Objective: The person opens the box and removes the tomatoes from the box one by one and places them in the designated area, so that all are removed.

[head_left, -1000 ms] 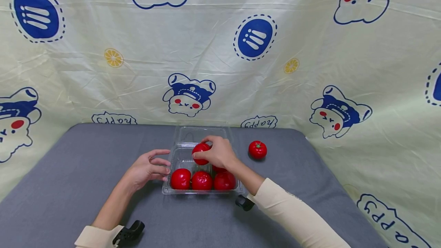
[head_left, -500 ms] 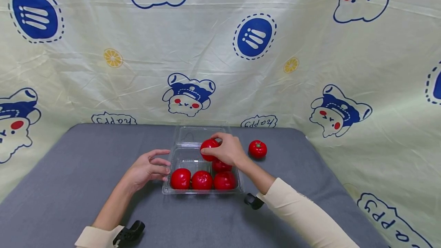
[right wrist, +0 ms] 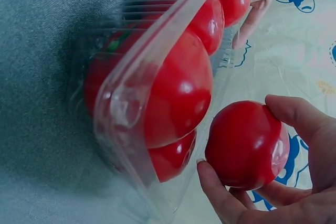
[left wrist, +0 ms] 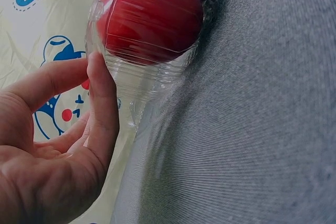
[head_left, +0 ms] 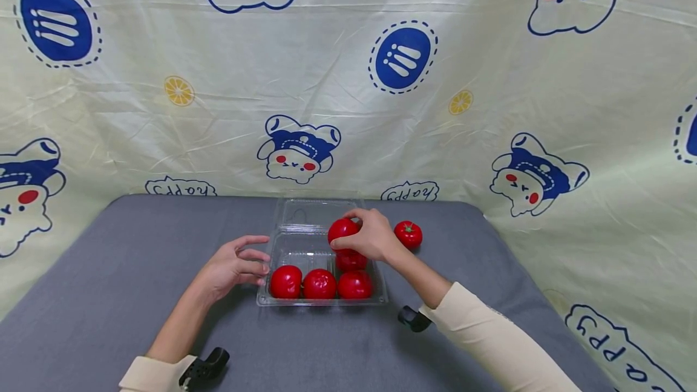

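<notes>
My right hand point(head_left: 377, 238) grips a red tomato point(head_left: 342, 231) between thumb and fingers, over the right side of a clear plastic box point(head_left: 305, 302). Apart from the box's contents, that tomato point(right wrist: 247, 145) shows fully in the right wrist view. Three tomatoes line the box's front, including the left front tomato point(head_left: 285, 282); another tomato point(head_left: 351, 261) sits behind the right one. My left hand point(head_left: 231, 268) is at the box's left side, its loosely bent fingertips touching the wall near the rim; the left wrist view shows those fingers point(left wrist: 102, 98) close up.
One more tomato point(head_left: 408, 235) with a green stem lies on the grey tablecloth point(head_left: 163, 247), right of the box. The box's clear lid point(head_left: 313, 213) is folded back behind it. A patterned curtain point(head_left: 348, 77) hangs beyond the table.
My right hand has carried the tomato to the right, from the middle of the box to above the rear right tomato. The left hand has stayed put.
</notes>
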